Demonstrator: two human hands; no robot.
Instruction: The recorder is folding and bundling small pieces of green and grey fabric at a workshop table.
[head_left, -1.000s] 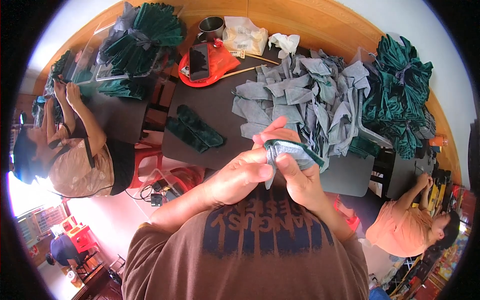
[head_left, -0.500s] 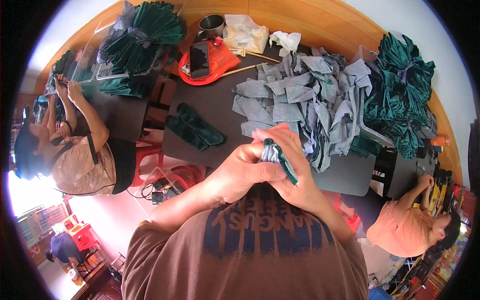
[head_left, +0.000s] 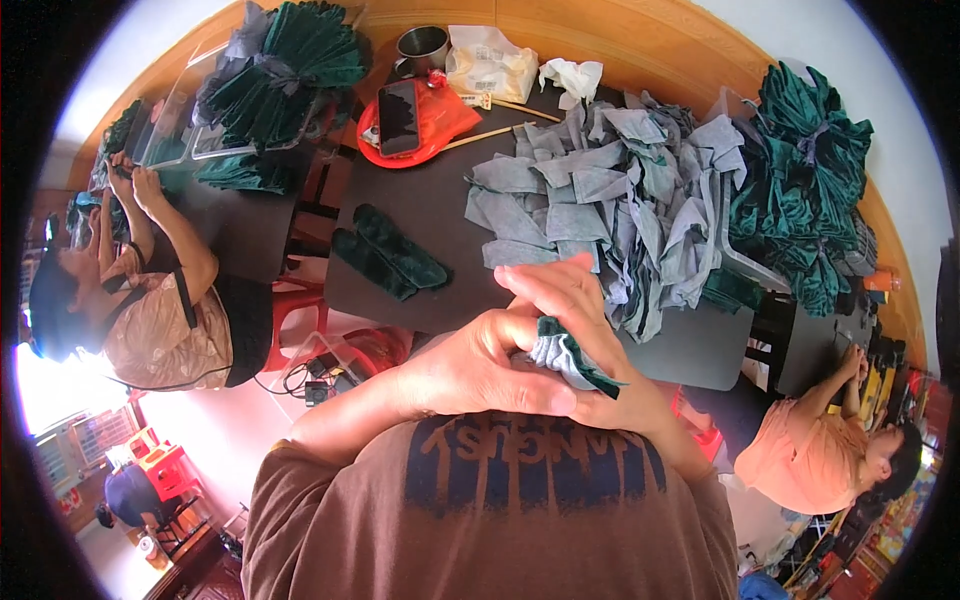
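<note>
Cloth piece (head_left: 566, 354), between left hand (head_left: 480, 365), right hand (head_left: 585, 330)

Dark worktop (head_left: 440, 215): grey fabric heap (head_left: 610, 200) mid-right, 2 dark green pieces (head_left: 390, 252) side by side left of it. Red tray (head_left: 440, 120) at far edge carrying black phone (head_left: 398, 102); metal cup (head_left: 422, 45) and white bag (head_left: 490, 68) behind. Green velvet bundles: top left (head_left: 285, 65), right (head_left: 805, 185). 2 other people seated, left (head_left: 150, 310) and lower right (head_left: 830, 450).

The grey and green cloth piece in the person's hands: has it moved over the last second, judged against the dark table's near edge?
Yes. The cloth piece has come down and toward the body, from level with the table edge to below it.
</note>
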